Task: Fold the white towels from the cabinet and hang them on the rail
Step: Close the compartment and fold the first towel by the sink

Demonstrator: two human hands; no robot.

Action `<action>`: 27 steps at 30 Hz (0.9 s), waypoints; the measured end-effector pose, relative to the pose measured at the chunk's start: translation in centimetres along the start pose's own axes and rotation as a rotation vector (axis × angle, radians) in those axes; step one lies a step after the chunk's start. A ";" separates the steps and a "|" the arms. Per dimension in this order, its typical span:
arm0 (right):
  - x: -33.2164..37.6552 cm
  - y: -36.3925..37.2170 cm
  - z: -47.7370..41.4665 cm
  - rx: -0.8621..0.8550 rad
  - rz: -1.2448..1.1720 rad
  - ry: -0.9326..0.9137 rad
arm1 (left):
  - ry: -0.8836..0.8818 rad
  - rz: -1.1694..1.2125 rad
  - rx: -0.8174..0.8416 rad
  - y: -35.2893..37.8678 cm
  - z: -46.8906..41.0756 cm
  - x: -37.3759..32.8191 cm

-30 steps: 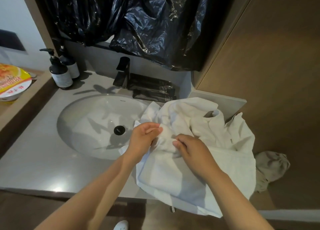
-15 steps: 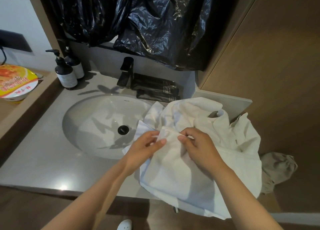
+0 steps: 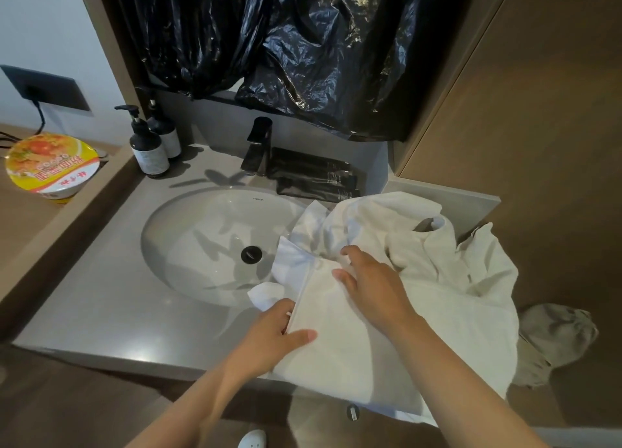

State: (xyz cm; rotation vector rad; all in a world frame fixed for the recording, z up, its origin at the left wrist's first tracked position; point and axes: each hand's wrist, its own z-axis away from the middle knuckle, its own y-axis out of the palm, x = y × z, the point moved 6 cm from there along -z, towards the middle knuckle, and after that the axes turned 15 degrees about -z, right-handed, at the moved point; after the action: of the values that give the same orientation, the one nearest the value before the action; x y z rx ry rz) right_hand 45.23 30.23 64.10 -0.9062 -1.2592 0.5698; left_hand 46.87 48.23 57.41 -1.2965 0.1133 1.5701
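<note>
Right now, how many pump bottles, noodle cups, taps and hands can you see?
Pump bottles: 2
Noodle cup: 1
Tap: 1
Hands: 2, the left hand gripping the white towel, the right hand resting on it
Total: 6

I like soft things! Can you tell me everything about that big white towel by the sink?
The white towel is a soft-looking, crumpled cloth heap on the grey counter, right of the basin. One corner droops over the basin's rim, and its near edge hangs past the counter's front. The left hand grips its left edge; the right hand rests on top.
</note>
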 end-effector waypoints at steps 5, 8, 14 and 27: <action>-2.2 -2.2 0.4 -0.045 0.320 0.078 | -0.030 -0.055 0.003 -0.1 -0.3 0.3; -4.0 -3.4 1.5 -0.069 0.254 0.090 | -0.024 -0.084 0.015 0.1 -0.3 0.2; -3.7 -2.5 1.6 -0.129 0.231 0.030 | -0.137 0.091 -0.045 -0.1 -1.4 -0.5; -1.5 -3.4 7.4 -0.462 -0.021 -0.085 | -0.047 0.094 -0.302 -0.9 -1.4 -0.9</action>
State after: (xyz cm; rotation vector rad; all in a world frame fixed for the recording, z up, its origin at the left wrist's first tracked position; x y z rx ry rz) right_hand 37.40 29.15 66.44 -1.2582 -1.5074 0.3040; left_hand 48.33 47.13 57.99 -1.5038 -0.0983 1.7451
